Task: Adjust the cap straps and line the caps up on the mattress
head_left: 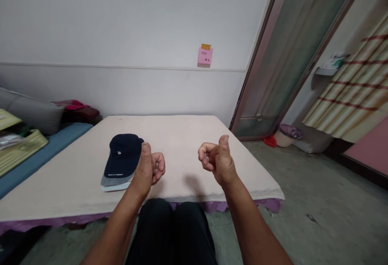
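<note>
My left hand (149,167) is raised above the near part of the cream-covered table (178,135), its fingers curled into a fist and its thumb pointing up. To its left lies a dark navy cap (123,154) with small white lettering on its brim. The left hand overlaps the cap's right side in view; whether they touch I cannot tell. Beneath the cap a flat, pale thing (117,187) shows only its edge. My right hand (220,162) makes the same thumb-up fist over the right half of the cover. No object shows in either hand.
A grey cushion (33,109), dark red cloth (80,111) and a yellow-green woven item (24,152) are at the left. Behind the table stands a white wall with a pink note (205,56). A glazed door (269,67) and a bin (286,135) are at the right.
</note>
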